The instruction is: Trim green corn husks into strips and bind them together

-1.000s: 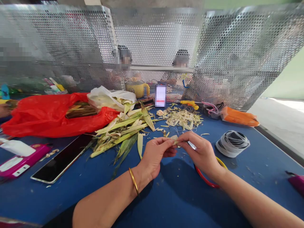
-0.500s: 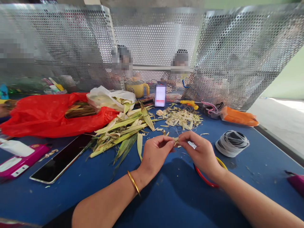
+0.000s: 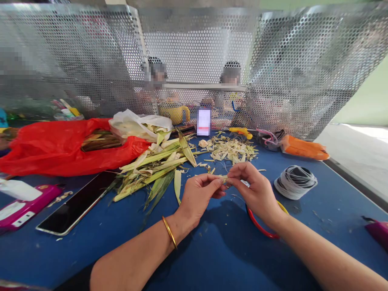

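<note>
Thumb and fingers of my left hand point(image 3: 198, 194) pinch a small pale strip of husk point(image 3: 224, 179). My right hand point(image 3: 253, 188) pinches the same strip from the other side, so the fingertips of both hands almost meet. Most of the strip is hidden by my fingers. Behind my hands lies a heap of small husk scraps point(image 3: 233, 149). Long green and yellow corn husks point(image 3: 157, 165) spread over the table to the left. Under my right wrist a red and yellow ring point(image 3: 260, 227) rests on the table.
A spool of grey-white cord point(image 3: 295, 182) stands at the right. On the left are a red plastic bag point(image 3: 54, 145), a dark phone point(image 3: 79, 204) and a magenta power strip point(image 3: 30, 206). A lit phone point(image 3: 203, 122) leans near a perforated metal screen point(image 3: 197, 52); people sit behind it.
My hands stay in nearly the same place on the husk strip. The fingers of my right hand have shifted slightly and curled closer over it.
</note>
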A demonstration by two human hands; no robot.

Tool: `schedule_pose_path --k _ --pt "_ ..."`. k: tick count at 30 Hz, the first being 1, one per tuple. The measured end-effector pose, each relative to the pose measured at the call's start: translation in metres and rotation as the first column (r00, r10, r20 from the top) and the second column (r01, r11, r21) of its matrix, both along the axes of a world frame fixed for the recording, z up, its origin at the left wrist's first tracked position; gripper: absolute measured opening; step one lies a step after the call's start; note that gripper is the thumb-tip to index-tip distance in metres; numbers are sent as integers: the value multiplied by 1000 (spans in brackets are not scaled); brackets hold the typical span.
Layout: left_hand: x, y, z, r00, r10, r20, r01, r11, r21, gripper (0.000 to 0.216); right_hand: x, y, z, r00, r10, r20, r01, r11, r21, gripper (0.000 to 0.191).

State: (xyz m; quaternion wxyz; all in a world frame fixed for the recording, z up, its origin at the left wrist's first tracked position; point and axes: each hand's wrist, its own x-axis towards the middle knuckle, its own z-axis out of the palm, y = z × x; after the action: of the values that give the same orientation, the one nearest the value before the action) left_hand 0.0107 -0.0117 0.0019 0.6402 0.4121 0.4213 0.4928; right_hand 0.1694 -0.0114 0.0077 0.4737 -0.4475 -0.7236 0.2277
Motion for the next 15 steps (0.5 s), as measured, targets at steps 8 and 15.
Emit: schedule_pose_path --k 8,15 --pt "-4 2 1 986 -70 152 93 985 -148 16 3 0 4 967 64 248 -117 971 209 11" --pt "-3 2 1 995 -48 92 59 991 -116 15 1 0 7 971 41 237 -91 974 205 11"
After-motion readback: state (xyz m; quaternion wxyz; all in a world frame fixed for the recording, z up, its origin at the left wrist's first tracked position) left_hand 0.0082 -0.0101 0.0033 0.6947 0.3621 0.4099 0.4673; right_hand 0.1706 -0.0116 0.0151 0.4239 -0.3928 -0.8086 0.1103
